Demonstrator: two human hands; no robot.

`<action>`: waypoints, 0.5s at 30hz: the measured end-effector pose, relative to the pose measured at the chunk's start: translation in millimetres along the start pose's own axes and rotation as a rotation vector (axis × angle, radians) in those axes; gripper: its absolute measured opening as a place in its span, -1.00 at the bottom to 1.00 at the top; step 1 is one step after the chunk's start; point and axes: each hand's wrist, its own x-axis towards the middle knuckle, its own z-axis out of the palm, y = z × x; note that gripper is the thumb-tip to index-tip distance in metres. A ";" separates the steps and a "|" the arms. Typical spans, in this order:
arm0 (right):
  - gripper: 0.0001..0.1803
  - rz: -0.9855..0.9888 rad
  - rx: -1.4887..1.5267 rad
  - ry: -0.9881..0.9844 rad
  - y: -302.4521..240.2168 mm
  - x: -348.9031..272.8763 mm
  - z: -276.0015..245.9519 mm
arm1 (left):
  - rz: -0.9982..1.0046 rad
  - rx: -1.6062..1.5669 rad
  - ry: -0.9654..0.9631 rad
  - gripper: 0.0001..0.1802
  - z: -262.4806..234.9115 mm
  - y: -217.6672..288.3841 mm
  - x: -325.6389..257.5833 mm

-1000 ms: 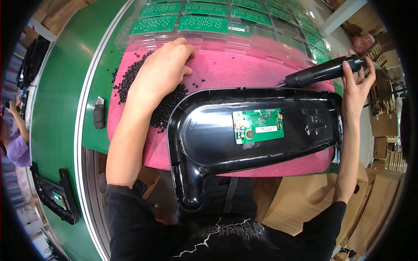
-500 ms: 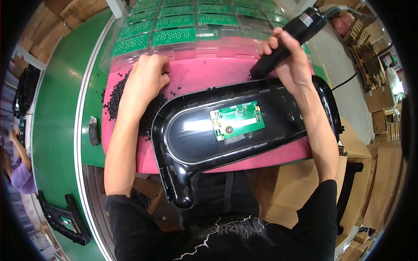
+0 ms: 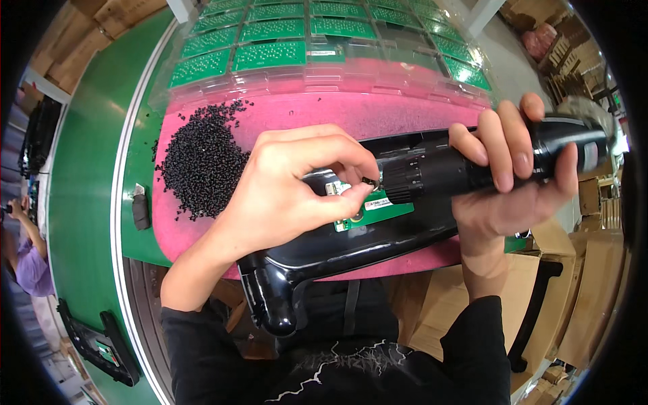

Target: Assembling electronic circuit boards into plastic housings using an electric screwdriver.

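Above the black shell (image 3: 364,237), gripping the black power screwdriver (image 3: 445,175) in the right hand (image 3: 506,206), with thumb and fingers closed round the barrel and with nose pointed left. Over the same shell, pinching 1 tiny dark piece (image 3: 368,181) between thumb and fingertip of the left hand (image 3: 290,175), right up at the nose; cannot tell whether touching the bit. Inside the shell, spot the green circuit board (image 3: 388,214), partly hidden under hand and tool. Beneath the shell, note the pink mat (image 3: 283,118); to the shell's left, take in the heap of small black pieces (image 3: 202,158). Beyond the shell, see clear trays (image 3: 283,82) bearing green boards (image 3: 270,55). Far left of the shell, catch a 2nd black shell (image 3: 120,344) on the green surface (image 3: 88,169).
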 end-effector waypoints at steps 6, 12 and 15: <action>-0.61 -0.028 -0.073 -0.065 -11.0 -12.5 -2.0 | -0.040 -0.012 -0.051 -0.84 -0.1 -3.1 0.3; -0.62 -0.162 -0.170 -0.085 -14.1 -21.3 0.5 | -0.109 0.068 -0.107 -0.87 3.5 -7.7 -2.8; -0.61 -0.217 -0.168 -0.090 -15.3 -24.3 2.9 | -0.095 0.102 -0.132 -0.86 3.7 -7.9 -2.0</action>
